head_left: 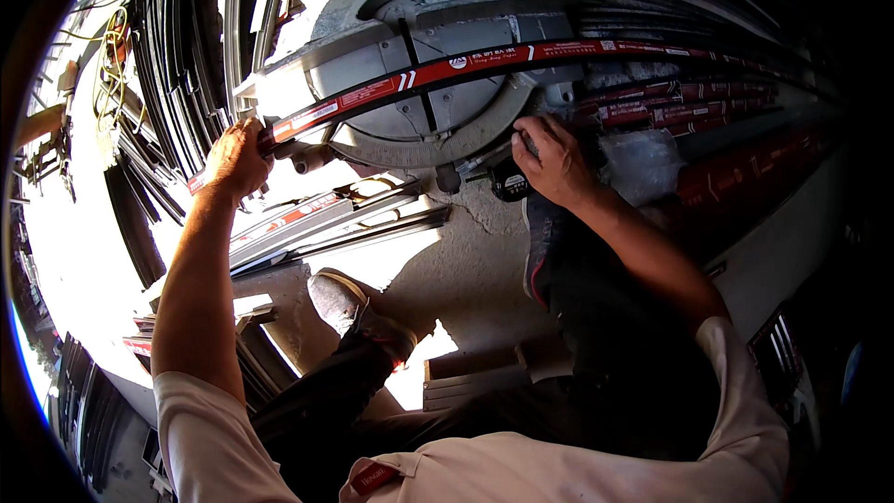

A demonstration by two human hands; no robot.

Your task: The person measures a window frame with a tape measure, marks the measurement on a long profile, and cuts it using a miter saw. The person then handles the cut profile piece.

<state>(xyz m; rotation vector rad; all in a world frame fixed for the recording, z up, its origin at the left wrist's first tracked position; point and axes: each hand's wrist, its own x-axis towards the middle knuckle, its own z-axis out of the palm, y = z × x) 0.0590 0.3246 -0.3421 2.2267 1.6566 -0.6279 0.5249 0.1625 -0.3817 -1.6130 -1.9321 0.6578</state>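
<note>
A long profile strip (438,71) with red printed film lies across the round grey table of a mitre saw (447,144), over its dark slot. My left hand (237,160) is closed around the strip near its left end. My right hand (556,160) is at the right front edge of the saw table, thumb and fingers curled together. Whatever lies inside its fingers is hidden. Just below and left of that hand is a small black object with a pale label (509,183), perhaps a tape measure; I cannot tell whether the hand touches it.
Many dark long profiles (177,56) lean at the left. More red-wrapped strips (689,107) lie at the right beside a clear plastic bag (643,165). Cut lengths (326,228) rest on the floor below the saw, close to my shoe (337,300). A yellow cord (114,56) hangs far left.
</note>
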